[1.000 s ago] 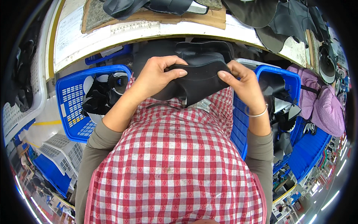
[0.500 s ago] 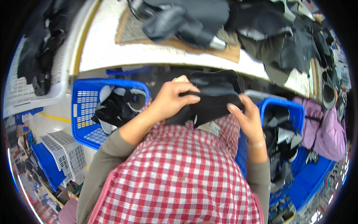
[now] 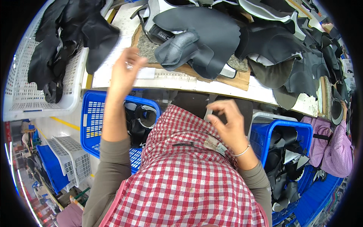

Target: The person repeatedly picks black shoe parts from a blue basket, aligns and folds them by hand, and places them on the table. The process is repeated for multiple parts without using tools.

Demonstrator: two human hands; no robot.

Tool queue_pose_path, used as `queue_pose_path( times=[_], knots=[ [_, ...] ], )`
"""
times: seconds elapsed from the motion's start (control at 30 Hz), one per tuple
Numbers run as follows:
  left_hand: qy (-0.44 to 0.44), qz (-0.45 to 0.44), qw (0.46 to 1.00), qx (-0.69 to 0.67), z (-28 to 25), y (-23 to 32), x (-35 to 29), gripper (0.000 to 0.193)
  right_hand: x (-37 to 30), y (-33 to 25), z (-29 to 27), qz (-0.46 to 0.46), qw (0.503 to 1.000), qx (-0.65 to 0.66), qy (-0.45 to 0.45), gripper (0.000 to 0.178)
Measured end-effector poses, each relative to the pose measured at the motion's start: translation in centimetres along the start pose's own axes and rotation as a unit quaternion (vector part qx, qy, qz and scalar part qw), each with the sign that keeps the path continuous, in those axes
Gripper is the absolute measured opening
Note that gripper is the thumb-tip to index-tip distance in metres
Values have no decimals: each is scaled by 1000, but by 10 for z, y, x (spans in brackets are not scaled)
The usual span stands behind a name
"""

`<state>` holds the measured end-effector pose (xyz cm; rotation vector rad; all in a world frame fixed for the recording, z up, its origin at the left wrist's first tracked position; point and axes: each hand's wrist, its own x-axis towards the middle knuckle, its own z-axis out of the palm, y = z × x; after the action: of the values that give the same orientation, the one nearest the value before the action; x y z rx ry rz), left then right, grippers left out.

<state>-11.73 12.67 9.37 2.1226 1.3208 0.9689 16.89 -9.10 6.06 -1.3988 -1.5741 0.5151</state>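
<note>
Black leather is all over this head-cam view, so picture a clock face laid on it. Biggest bit is a broad, smooth black leather piece with a wavy edge [image 3: 221,30], at roughly 1 o'clock, lying over a speckled grey fibrous pad [image 3: 146,47] and a flat brown board [image 3: 242,79] on the white-topped bench [image 3: 261,90].

Left hand [image 3: 126,72] is up around 10, near that piece and pretty blurred. Fingers look loosely bent, but I can't tell if they're pinching anything or touching the pad. Right hand [image 3: 228,119] is at 3, just beyond the red-and-white checked cloth apron [image 3: 181,174], thumb and fingers half curled with a gap between. Can't see anything gripped there.

Also near 10, limp black leather sheets [image 3: 102,41] hang out of a white plastic lattice basket [image 3: 17,83]. A blue perforated plastic basket [image 3: 87,128] sits at 9 and a deep blue plastic basket [image 3: 259,138] at 4, both with dark pieces inside.

Handling-wise, I'd guess the big piece is light and floppy, a bit slick on the smooth face, not fragile but easy to crease. I'd pinch its edge at 7 o'clock, thumb on top, and support the far side.
</note>
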Motion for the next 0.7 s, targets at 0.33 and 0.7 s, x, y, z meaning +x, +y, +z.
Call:
queue_pose_path(
  times=[0.33,0.7],
  knots=[
    [-154,183,865,-441,50,78,40,58,151,-1,-59,36,992,-74,100,33],
    [-35,234,969,-63,87,114,-22,30,60,13,-65,88,976,168,108,21]
  ],
)
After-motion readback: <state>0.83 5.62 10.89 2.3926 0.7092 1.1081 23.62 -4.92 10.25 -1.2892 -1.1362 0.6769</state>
